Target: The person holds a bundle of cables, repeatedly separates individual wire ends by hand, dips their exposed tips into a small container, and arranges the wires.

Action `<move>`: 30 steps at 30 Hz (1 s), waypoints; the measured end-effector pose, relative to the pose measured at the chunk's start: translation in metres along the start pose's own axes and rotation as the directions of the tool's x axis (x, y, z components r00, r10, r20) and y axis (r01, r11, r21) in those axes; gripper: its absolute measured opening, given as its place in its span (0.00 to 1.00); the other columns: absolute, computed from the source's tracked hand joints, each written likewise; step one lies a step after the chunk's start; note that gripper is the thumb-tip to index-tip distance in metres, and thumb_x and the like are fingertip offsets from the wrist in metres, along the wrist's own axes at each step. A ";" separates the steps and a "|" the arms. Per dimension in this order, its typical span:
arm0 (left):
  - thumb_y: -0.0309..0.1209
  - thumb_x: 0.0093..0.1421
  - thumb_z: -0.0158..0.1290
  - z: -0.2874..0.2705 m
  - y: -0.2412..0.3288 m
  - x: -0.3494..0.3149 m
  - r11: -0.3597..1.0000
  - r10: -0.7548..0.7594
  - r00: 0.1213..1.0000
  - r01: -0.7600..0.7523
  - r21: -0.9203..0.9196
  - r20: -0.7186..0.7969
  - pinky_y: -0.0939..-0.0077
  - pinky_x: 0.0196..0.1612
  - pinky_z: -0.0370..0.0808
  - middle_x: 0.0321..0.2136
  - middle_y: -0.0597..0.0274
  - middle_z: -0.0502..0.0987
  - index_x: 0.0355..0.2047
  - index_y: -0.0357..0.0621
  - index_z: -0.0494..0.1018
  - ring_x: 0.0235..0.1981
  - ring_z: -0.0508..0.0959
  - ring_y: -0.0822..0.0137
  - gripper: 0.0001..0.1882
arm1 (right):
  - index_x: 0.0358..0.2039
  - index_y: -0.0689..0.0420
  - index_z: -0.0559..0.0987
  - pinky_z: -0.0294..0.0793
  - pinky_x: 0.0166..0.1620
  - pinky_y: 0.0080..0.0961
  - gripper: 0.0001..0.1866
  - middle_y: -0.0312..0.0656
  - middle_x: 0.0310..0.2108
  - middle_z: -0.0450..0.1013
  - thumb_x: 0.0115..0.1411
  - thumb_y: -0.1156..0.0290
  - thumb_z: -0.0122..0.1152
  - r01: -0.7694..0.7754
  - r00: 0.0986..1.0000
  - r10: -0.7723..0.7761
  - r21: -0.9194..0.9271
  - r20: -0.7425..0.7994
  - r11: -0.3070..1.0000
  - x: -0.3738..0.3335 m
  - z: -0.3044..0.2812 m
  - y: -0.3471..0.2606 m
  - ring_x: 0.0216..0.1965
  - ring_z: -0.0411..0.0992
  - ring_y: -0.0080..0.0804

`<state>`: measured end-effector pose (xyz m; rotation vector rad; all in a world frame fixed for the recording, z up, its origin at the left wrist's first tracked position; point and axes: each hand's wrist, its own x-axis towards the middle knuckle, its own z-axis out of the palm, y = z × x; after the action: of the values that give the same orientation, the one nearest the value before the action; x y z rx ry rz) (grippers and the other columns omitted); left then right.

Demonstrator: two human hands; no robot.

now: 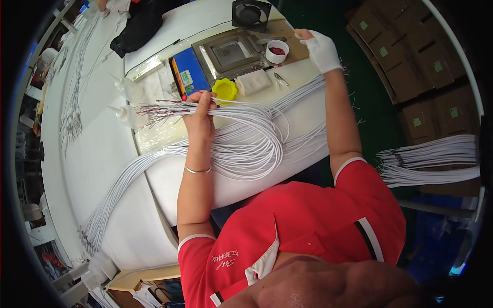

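My left hand (199, 120) is closed round a bundle of thin white cables (251, 143). Their stripped ends, with dark red and brown wires, fan out to the left of my fist, and the lengths loop back to the right across the table. My right hand (322, 53), in a white fingerless glove, is raised over the far right table edge, apart from the bundle. Its fingertips are drawn together; whether anything thin is between them I cannot make out. A yellow scalloped dish (225, 91) and a folded white cloth (252, 82) lie just beyond the left hand.
Behind are a metal frame fixture (228, 52), a blue box (189, 72), a white cup with red bits (277, 51) and a black fan (250, 15). Nozzle bottles (126, 117) stand left. More cables (431, 160) hang right, near stacked cartons (405, 46).
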<state>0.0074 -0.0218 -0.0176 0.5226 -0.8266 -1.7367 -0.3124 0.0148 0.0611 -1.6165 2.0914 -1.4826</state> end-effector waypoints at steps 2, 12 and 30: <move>0.24 0.56 0.52 -0.002 0.001 0.002 0.999 0.028 0.999 -0.029 -0.034 -0.038 0.85 0.29 0.68 0.28 0.59 0.74 0.29 0.40 0.69 0.21 0.70 0.77 0.03 | 0.38 0.63 0.77 0.69 0.40 0.25 0.19 0.46 0.34 0.76 0.60 0.58 0.50 -0.020 0.997 0.034 0.212 -0.066 0.977 -0.032 -0.020 -0.007 0.34 0.73 0.31; 0.29 0.60 0.49 -0.028 0.006 0.026 0.992 0.065 0.996 -0.059 -0.111 0.057 0.87 0.26 0.68 0.26 0.64 0.73 0.31 0.42 0.68 0.21 0.68 0.78 0.04 | 0.42 0.57 0.75 0.65 0.49 0.34 0.30 0.45 0.44 0.70 0.40 0.54 0.66 0.466 0.863 -0.330 -0.352 0.383 0.812 -0.211 -0.031 -0.026 0.45 0.68 0.40; 0.26 0.57 0.53 -0.043 0.009 0.035 0.979 0.047 0.985 -0.013 -0.203 0.163 0.82 0.33 0.74 0.30 0.57 0.76 0.25 0.44 0.68 0.25 0.73 0.72 0.05 | 0.34 0.49 0.80 0.70 0.42 0.34 0.25 0.41 0.35 0.74 0.37 0.49 0.67 0.137 0.962 -0.067 -0.261 0.263 0.955 -0.203 -0.012 0.010 0.38 0.72 0.40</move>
<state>0.0325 -0.0680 -0.0377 0.2292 -0.7603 -1.8295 -0.2397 0.1813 -0.0305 -1.9213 2.1709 -0.9735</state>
